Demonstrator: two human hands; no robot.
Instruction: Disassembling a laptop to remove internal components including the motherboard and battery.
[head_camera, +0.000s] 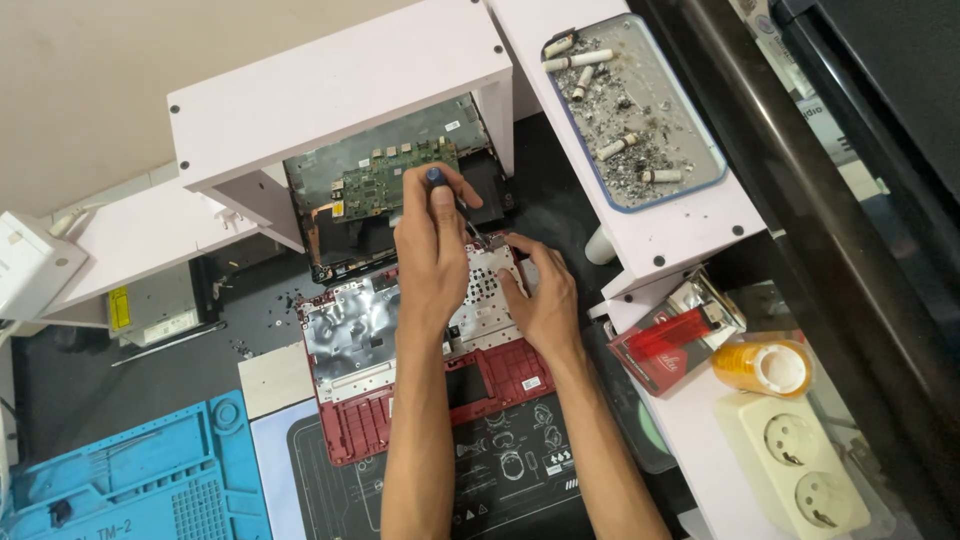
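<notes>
A red laptop shell (505, 372) lies open-side up on a black work mat (500, 485), with a silver metal plate (350, 335) across its upper half. My left hand (432, 245) grips a small screwdriver (436, 177) with a blue cap, its thin shaft pointing down onto the plate near the shell's top edge. My right hand (543, 300) rests flat on the plate just right of the tip, fingers beside the shaft. Behind the shell sits a laptop base with a green circuit board (385, 182), partly under a white shelf (330, 90).
A tray of ash and cigarette butts (640, 110) sits on the right shelf. A red packet (665, 345), a yellow tape roll (765, 365) and a cream power strip (805, 460) lie at the right. A blue repair mat (140, 480) is at the lower left, near a grey box (150, 305).
</notes>
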